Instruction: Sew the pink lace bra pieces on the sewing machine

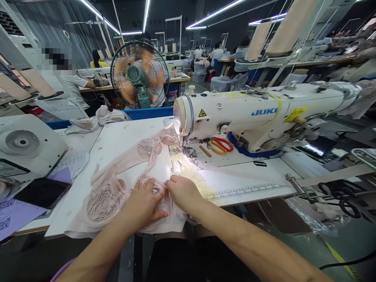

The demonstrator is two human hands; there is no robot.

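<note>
A pale pink lace bra (106, 200) lies on the white sewing table, its near part under my hands. My left hand (143, 201) rests on it with fingers spread and thumb apart, pressing the cloth. Just to the right, my right hand (185, 192) is closed, its fingertips pinching the bra's edge beside my left index finger. Whether anything small is also in that pinch is hidden. More pink lace (148, 148) runs up to the lit needle area of the sewing machine (211, 113).
Red-and-orange-handled scissors (221, 145) lie under the machine arm. A measuring scale (243, 191) runs along the table front. At left are a dark phone (44, 192) and purple paper (22, 219). Behind stands a large fan (139, 74); co-workers sit beyond.
</note>
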